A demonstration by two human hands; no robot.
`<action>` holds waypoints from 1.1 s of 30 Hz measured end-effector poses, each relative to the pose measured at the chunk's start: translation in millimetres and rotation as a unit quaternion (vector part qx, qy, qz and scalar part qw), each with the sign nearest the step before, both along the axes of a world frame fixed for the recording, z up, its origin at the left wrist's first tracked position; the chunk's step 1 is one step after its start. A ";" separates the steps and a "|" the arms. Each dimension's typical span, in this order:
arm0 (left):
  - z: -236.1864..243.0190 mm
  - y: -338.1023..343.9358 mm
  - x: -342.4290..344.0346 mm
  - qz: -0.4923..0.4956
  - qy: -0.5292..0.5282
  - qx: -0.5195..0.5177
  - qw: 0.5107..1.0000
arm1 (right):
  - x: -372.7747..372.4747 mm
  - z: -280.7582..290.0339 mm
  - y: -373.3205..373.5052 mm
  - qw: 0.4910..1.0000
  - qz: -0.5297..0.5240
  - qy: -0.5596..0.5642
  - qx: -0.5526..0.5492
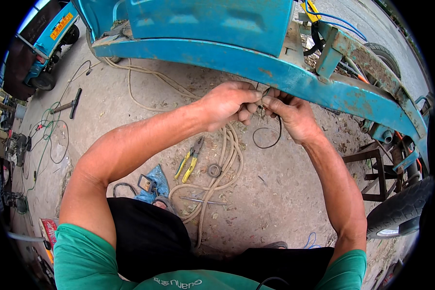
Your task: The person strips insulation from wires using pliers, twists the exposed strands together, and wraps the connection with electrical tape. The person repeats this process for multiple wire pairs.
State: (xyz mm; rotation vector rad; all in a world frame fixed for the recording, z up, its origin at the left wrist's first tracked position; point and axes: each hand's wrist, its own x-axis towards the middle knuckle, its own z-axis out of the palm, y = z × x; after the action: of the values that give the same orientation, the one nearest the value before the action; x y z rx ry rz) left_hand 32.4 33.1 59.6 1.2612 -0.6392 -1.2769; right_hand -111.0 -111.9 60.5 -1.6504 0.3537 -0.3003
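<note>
At one o'clock, just under the blue beam point(256, 65), left hand point(229, 102) and right hand point(293, 116) pinch a thin dark wire point(280, 129). Its loop hangs slack at six o'clock below them, so work seems unfinished; their grip hides any join. Pliers point(192, 159) lie at seven.

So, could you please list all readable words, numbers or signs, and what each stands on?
Green shirt: white lettering, upside down; I'm not copying it out.
Orange plate on the blue vehicle, upper left: characters too small to read reliably.
Red-and-white box, lower left: any print is too blurred to read.
</note>
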 end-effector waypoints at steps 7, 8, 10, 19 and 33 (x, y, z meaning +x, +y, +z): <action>-2.8 1.2 1.0 0.030 -0.008 0.009 0.999 | 0.2 -3.3 -3.0 0.999 0.016 0.014 0.033; 1.7 1.8 -0.9 0.035 -0.076 0.008 0.996 | -0.6 -2.6 -3.0 0.999 0.011 0.005 0.043; 11.3 6.7 -5.1 0.045 -0.209 0.003 0.977 | -2.0 -0.5 -2.3 0.998 0.003 -0.013 0.063; 19.1 26.0 -16.8 0.079 -0.564 -0.013 0.822 | -1.9 -1.7 -4.2 0.992 -0.009 -0.019 0.124; 7.9 10.3 -19.4 0.129 -0.650 -0.158 0.733 | 0.8 -5.0 -3.8 0.992 0.004 -0.027 0.119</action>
State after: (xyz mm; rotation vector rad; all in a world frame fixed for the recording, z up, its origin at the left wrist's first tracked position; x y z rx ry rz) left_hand 12.9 43.5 67.5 1.7532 -1.4994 0.1721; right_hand -110.2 -115.8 55.5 -1.4062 0.3291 -0.2843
